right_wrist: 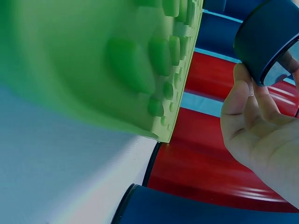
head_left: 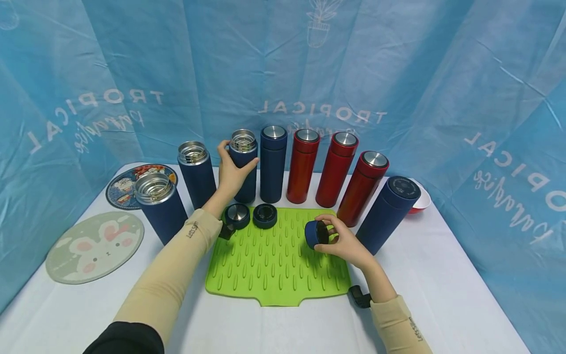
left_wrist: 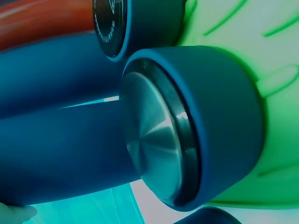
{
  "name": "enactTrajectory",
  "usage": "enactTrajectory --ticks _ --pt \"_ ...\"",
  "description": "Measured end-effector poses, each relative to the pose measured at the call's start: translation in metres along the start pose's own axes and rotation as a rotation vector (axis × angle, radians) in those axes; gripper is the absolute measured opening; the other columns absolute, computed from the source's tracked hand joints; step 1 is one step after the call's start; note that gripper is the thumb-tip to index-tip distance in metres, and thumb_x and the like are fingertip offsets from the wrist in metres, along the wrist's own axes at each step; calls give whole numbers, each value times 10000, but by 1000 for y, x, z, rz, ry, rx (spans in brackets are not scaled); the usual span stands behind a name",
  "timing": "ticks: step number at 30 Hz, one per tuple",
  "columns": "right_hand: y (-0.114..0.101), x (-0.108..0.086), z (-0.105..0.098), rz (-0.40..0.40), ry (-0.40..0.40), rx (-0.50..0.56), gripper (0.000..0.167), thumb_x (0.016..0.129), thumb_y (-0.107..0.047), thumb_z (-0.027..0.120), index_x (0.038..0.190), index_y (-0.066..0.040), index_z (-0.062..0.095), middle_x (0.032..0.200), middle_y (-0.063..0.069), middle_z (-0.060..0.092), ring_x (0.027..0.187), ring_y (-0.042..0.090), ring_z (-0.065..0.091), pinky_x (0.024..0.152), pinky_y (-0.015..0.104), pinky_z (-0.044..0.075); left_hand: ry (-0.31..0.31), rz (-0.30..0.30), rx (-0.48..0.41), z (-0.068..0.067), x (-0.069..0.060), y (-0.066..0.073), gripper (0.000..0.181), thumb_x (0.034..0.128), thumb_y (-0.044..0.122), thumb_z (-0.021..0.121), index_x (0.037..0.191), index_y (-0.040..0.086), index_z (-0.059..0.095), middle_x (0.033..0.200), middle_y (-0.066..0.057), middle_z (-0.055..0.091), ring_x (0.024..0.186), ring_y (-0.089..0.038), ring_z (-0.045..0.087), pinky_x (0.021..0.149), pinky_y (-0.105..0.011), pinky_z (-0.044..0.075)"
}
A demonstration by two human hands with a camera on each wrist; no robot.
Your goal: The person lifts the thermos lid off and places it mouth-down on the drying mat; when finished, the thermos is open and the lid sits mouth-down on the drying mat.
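While 3 open btls [head_left: 196, 179] stand lidless per head cam, 5 capped btls [head_left: 302, 169] have lids on. L hand [head_left: 233, 172] grips 1 of the open btls; R hand [head_left: 347, 242] pinches blue lid [head_left: 312, 235] above green mat [head_left: 274, 265]. L sleeve [head_left: 174, 268] crosses in front of L-side open btls; placemats [head_left: 95, 248] & bowl [head_left: 423, 200] sit at desk [head_left: 318, 329] sides. L-wrist cam: 2 loose lids [left_wrist: 210, 116] on green mat. R-wrist cam: blue lid clear of green mat.

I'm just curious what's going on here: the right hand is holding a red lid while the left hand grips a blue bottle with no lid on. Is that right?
Not quite: the lid in the right hand is blue, not red, as the head view shows. The left hand does grip a blue bottle with no lid on.
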State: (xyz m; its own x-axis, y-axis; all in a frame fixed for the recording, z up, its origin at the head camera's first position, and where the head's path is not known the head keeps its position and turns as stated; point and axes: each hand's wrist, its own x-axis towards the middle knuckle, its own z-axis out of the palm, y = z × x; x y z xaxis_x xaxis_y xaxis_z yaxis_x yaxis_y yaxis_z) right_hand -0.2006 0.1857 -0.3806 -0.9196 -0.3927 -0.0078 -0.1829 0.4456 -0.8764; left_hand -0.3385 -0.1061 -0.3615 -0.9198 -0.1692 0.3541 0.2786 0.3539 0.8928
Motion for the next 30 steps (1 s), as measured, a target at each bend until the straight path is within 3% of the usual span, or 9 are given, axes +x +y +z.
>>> enactTrajectory --ticks 4,9,30 --pt "0 0 0 3 -2 -8 624 786 -80 698 1330 -102 392 1309 213 400 1079 388 437 816 370 441 12 -28 10 1 4 -4 805 797 389 698 1343 217 132 1276 -210 441 1079 -372 517 885 -490 416" --pt "-1 0 -1 10 1 -16 616 785 -80 699 1322 -112 398 1311 211 406 1080 377 442 808 339 443 28 -62 -40 0 7 -7 826 792 395 699 1353 214 120 1291 -204 418 1073 -360 517 896 -464 416" --pt "-2 -1 0 22 8 -30 610 784 -88 698 1320 -114 409 1297 195 423 1067 353 446 814 340 441 25 -86 -3 -1 10 -11 842 803 392 690 1373 191 103 1305 -227 403 1076 -386 505 909 -483 400"
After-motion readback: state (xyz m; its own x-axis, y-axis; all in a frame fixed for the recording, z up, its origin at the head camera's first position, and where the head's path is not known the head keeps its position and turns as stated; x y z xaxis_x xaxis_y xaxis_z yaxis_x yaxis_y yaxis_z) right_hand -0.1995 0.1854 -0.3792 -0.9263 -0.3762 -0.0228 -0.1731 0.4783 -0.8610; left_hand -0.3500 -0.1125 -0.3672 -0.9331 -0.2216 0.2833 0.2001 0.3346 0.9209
